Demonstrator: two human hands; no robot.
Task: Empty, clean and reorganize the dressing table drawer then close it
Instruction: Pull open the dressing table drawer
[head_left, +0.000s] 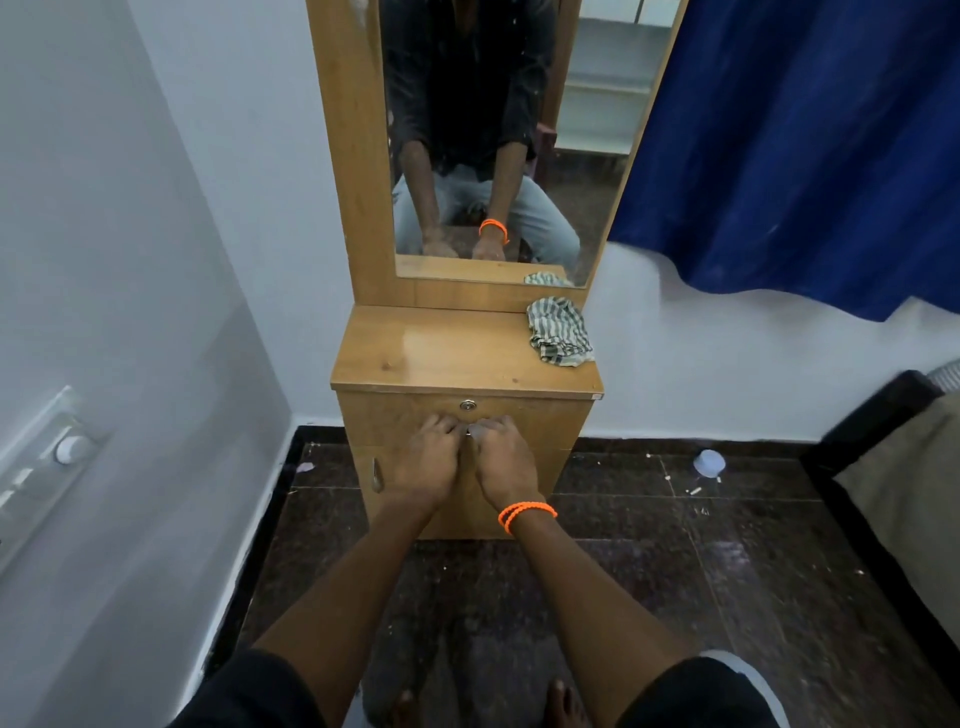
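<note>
drawer (410, 415): shut, front under tabletop edge
left hand (428, 460): fingers curled on drawer handle (469, 432)
right hand (501, 457): same grip
striped cloth (558, 331): tabletop's back-right corner

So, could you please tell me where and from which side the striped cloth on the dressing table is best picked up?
Pinch the striped cloth at its raised, crumpled middle folds, coming from above and the front. It lies loosely bunched at the back right corner of the tabletop, close by the mirror, so the back is blocked. Both hands are at the drawer front now.
</note>
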